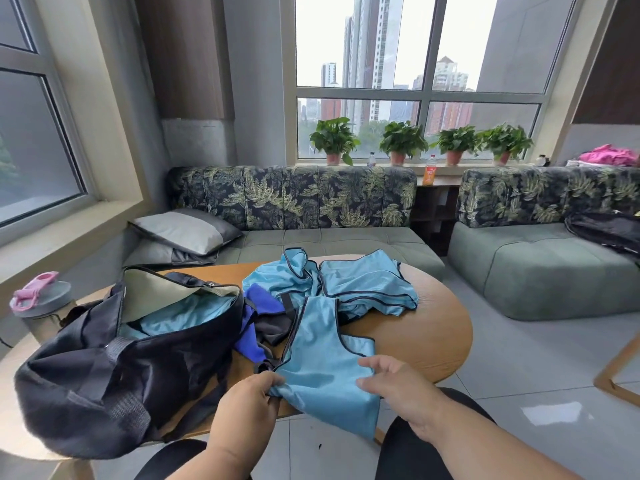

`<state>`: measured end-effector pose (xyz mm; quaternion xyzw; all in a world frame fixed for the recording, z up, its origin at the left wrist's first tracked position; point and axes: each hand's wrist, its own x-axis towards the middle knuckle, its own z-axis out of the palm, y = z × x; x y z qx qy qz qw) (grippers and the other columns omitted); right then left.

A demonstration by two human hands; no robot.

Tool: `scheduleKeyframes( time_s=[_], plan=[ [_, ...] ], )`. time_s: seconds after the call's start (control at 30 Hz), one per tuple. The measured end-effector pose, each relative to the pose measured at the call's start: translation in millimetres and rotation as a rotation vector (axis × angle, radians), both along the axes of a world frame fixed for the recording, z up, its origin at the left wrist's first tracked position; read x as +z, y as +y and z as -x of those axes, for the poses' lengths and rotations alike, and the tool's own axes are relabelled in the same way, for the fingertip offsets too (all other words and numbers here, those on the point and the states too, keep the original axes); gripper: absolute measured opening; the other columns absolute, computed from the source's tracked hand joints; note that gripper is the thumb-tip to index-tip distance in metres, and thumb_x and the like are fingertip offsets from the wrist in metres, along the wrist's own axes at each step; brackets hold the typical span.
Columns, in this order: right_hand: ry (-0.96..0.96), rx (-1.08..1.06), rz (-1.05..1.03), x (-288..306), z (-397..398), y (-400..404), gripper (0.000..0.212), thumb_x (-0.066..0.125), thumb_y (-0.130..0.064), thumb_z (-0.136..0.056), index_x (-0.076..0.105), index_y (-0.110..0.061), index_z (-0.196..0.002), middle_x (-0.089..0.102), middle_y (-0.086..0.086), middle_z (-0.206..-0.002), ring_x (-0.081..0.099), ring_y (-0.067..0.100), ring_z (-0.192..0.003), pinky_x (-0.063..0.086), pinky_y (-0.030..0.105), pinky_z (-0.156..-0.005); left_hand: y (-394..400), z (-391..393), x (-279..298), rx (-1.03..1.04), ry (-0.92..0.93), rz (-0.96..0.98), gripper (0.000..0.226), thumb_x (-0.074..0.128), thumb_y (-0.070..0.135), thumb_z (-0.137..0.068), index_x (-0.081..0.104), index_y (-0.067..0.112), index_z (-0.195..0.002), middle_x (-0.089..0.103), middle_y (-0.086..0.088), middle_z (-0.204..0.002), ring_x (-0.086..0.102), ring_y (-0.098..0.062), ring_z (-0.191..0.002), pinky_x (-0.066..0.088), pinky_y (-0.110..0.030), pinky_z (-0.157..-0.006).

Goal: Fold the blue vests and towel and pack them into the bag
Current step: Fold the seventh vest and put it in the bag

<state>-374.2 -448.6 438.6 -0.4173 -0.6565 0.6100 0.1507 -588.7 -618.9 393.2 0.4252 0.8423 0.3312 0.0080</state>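
Note:
A light blue vest point(322, 362) with dark trim lies at the near edge of the round wooden table point(433, 337), its hem hanging over the rim. My left hand point(249, 407) pinches its lower left corner. My right hand point(398, 386) grips the lower right side of the same vest. More light blue vests point(360, 285) lie crumpled further back. A dark blue towel point(252, 323) lies bunched between the vests and the open black bag point(114, 372) on the left. Light blue fabric point(183, 315) shows inside the bag.
A dark garment point(273, 325) lies beside the towel. A stool with a pink item point(38, 292) stands left of the table. Green sofas point(329, 237) run behind, a dark bag point(609, 233) on the right one. A wooden chair leg point(620, 368) is at right.

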Motion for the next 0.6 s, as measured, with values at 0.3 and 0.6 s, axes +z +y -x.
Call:
scheduleKeyframes(
  time_s=[0.3, 0.6],
  plan=[
    [-0.212, 0.225, -0.114, -11, 4, -12, 0.062, 0.085, 0.000, -0.079, 0.065, -0.022, -0.134, 0.048, -0.005, -0.074, 0.050, 0.002, -0.058, 0.045, 0.016, -0.065, 3, 1, 2, 0.033, 0.024, -0.105, 0.036, 0.084, 0.005, -0.072, 0.073, 0.037, -0.082, 0.056, 0.019, -0.086, 0.062, -0.018, -0.084, 0.045, -0.028, -0.074],
    [-0.273, 0.155, -0.275, 0, 10, -21, 0.036, 0.079, -0.029, -0.087, 0.067, -0.036, -0.120, 0.056, -0.005, -0.090, 0.055, 0.006, -0.074, 0.042, 0.015, -0.061, 10, 7, 19, 0.060, 0.271, -0.116, 0.027, 0.080, 0.015, -0.055, 0.076, 0.036, -0.072, 0.061, 0.013, -0.102, 0.056, -0.027, -0.092, 0.051, -0.037, -0.069]
  ],
)
